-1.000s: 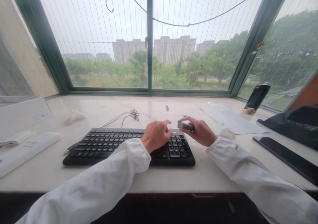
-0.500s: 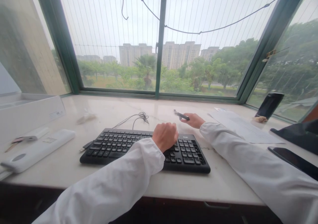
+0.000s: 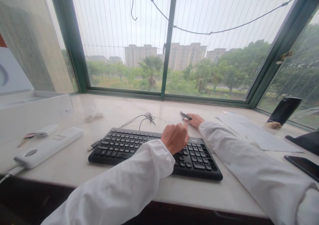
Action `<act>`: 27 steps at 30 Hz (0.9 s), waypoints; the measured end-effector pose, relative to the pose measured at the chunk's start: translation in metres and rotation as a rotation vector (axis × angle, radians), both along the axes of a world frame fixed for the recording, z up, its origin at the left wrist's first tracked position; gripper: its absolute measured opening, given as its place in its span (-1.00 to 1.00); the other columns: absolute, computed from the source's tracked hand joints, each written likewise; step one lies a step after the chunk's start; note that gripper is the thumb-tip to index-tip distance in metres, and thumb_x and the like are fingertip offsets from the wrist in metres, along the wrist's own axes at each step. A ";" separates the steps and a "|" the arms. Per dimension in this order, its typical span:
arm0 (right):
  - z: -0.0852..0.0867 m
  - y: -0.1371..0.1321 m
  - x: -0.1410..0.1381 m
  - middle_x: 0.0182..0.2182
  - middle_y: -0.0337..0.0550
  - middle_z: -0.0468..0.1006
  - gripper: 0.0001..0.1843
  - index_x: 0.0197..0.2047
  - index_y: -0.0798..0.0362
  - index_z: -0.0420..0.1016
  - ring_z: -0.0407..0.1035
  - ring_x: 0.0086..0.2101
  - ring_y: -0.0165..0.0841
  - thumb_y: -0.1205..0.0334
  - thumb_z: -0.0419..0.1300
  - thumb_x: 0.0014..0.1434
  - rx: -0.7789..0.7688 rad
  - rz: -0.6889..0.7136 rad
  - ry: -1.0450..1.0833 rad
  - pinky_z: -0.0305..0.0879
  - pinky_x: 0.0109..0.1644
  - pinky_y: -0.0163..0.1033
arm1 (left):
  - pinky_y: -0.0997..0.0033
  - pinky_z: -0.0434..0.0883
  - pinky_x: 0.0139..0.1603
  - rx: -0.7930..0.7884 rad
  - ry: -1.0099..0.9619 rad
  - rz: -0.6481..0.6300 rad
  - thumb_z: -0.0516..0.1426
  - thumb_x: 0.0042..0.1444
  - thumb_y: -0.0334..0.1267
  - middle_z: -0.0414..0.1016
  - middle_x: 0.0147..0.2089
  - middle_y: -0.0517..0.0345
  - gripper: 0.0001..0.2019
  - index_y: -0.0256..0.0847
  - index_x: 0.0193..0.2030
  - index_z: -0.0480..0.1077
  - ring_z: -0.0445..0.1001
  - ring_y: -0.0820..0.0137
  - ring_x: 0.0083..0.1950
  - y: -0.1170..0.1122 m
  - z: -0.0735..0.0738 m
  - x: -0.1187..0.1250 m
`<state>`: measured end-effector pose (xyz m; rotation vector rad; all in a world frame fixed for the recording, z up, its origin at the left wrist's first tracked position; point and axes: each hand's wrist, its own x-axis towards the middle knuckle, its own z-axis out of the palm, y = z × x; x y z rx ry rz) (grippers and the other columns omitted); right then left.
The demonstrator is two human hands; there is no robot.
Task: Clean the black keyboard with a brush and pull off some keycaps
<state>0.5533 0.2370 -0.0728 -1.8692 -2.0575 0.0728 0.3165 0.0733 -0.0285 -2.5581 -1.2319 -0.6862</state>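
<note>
Dark grey, perhaps part metal, the small tool (image 3: 186, 116) is pinched in the fingers of my right hand (image 3: 195, 120), just past the far edge of the keyboard (image 3: 136, 146); whether it meets the counter (image 3: 119, 107), I can't tell. I'd expect it to be light, stiff and a bit slick, best held by the sides of its body, clear of the tip. My left hand (image 3: 174, 138) curls over the keyboard, fingertips hidden, so I can't tell their grip. Beyond lies a looped cable (image 3: 149, 118).
</note>
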 end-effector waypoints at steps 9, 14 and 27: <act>0.005 0.004 -0.012 -0.15 -0.13 0.64 -0.63 0.01 -0.03 0.53 0.49 -0.18 -0.28 0.02 0.17 0.19 -0.022 -0.078 -0.003 0.30 -0.17 -0.32 | 0.24 0.45 -0.37 0.017 0.003 -0.007 0.01 0.26 -0.22 0.56 -0.25 -0.01 -0.79 -0.30 -0.16 0.41 0.59 0.15 -0.28 0.000 -0.001 0.000; -0.001 0.013 -0.019 -0.17 0.03 0.62 -0.48 -0.08 0.10 0.55 0.49 -0.15 -0.20 -0.18 0.19 0.16 -0.057 -0.131 -0.038 0.32 -0.16 -0.24 | 0.24 0.46 -0.35 0.006 0.001 -0.006 0.03 0.26 -0.22 0.57 -0.26 -0.01 -0.79 -0.30 -0.14 0.41 0.59 0.15 -0.28 0.000 -0.001 0.000; 0.001 0.023 -0.020 -0.01 -0.05 0.50 -0.63 0.06 0.10 0.44 0.44 -0.07 -0.26 0.04 0.16 0.31 -0.159 -0.157 -0.107 0.43 -0.01 -0.03 | 0.23 0.47 -0.36 0.023 0.012 0.009 0.01 0.25 -0.22 0.58 -0.30 -0.02 -0.79 -0.28 -0.15 0.40 0.59 0.13 -0.30 0.000 -0.001 0.000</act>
